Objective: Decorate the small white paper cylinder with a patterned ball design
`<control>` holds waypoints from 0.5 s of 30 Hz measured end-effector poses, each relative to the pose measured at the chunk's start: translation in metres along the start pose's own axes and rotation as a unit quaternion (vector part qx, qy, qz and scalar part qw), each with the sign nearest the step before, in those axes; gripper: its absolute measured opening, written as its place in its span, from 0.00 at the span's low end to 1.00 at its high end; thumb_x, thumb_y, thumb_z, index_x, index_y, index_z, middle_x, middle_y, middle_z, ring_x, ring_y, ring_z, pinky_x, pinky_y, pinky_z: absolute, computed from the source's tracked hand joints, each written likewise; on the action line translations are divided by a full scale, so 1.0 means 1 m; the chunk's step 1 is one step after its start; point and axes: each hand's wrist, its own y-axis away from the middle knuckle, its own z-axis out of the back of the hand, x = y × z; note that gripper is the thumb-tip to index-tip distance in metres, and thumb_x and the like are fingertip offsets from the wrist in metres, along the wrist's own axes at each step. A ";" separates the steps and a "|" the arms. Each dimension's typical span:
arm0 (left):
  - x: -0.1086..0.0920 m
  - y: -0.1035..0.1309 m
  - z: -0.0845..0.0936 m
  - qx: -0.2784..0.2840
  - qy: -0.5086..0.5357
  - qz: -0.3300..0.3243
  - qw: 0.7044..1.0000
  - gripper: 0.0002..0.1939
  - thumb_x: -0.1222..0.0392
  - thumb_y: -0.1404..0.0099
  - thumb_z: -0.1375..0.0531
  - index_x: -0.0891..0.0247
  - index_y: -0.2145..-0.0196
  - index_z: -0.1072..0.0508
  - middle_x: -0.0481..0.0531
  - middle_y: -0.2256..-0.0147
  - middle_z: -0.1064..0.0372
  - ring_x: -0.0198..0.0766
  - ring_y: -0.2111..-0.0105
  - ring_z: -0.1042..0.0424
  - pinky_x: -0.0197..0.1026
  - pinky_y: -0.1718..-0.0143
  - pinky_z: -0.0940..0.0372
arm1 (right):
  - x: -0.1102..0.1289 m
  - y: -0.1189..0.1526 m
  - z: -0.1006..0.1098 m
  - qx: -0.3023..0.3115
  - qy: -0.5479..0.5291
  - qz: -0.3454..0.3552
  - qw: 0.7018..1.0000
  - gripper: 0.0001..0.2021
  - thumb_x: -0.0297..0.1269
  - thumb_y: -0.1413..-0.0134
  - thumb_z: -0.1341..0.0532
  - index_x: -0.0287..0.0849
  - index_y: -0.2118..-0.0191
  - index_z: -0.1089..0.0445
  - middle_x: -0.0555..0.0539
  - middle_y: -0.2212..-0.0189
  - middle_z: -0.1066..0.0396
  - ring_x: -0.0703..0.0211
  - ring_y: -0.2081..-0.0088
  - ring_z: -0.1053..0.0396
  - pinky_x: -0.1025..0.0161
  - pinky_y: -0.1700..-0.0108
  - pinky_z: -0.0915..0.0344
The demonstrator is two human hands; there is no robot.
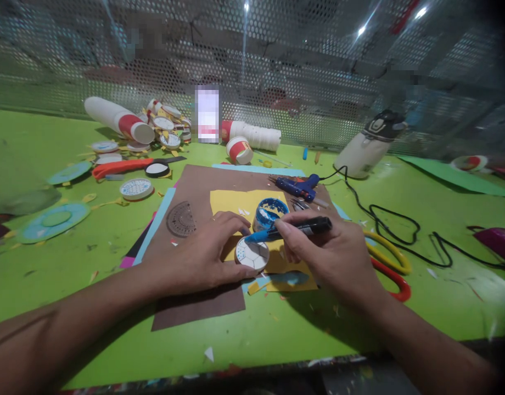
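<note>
A small round white disc (254, 259) lies on the yellow paper (228, 200), marked with dark lines in a many-sided pattern and blue dots on its left part. My left hand (207, 249) steadies it, thumb at the near edge and fingers curled by the far side. Pinched in my right hand (332, 252) is a black marker (312, 226) with a blue front end, its tip at the disc's upper edge. Just behind stands an open jar of blue paint (270, 211). A blue-stained strip (296, 278) lies in front of the disc.
Brown sheets (195, 181) lie under the work, with a protractor (181, 219) on top. A blue glue gun (296, 186) trails a black cord. Scissors with yellow and red handles (394, 280) rest right; an orange cutter (121, 167), paper cups (116, 120) and decorated discs (136, 189) left.
</note>
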 end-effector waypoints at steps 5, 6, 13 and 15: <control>0.002 0.000 0.000 0.003 -0.002 -0.003 1.000 0.23 0.46 0.40 0.36 0.60 0.52 0.34 0.57 0.48 0.35 0.49 0.50 0.34 0.53 0.50 0.36 | -0.001 0.000 0.000 0.009 -0.008 -0.003 1.000 0.09 0.42 0.48 0.34 0.40 0.69 0.24 0.53 0.85 0.31 0.64 0.83 0.35 0.67 0.79 0.34; 0.001 0.000 0.000 0.001 -0.002 -0.005 1.000 0.23 0.46 0.40 0.36 0.60 0.52 0.34 0.57 0.48 0.35 0.49 0.50 0.34 0.53 0.50 0.36 | -0.001 0.000 0.000 0.009 -0.008 -0.004 1.000 0.09 0.42 0.48 0.34 0.40 0.69 0.24 0.53 0.85 0.31 0.64 0.83 0.34 0.67 0.79 0.34; -0.001 0.000 0.001 -0.001 -0.003 -0.003 1.000 0.22 0.46 0.40 0.36 0.60 0.53 0.33 0.57 0.49 0.34 0.50 0.51 0.33 0.53 0.51 0.36 | 0.000 0.000 -0.001 0.006 0.005 -0.005 1.000 0.10 0.43 0.48 0.34 0.40 0.70 0.24 0.52 0.85 0.31 0.64 0.83 0.35 0.67 0.79 0.34; -0.001 0.000 0.001 -0.002 -0.003 -0.005 1.000 0.22 0.46 0.40 0.36 0.60 0.54 0.32 0.57 0.50 0.34 0.50 0.51 0.33 0.53 0.51 0.36 | 0.000 0.000 -0.001 0.007 0.004 -0.007 1.000 0.10 0.43 0.48 0.34 0.40 0.70 0.24 0.52 0.85 0.31 0.64 0.83 0.35 0.67 0.79 0.34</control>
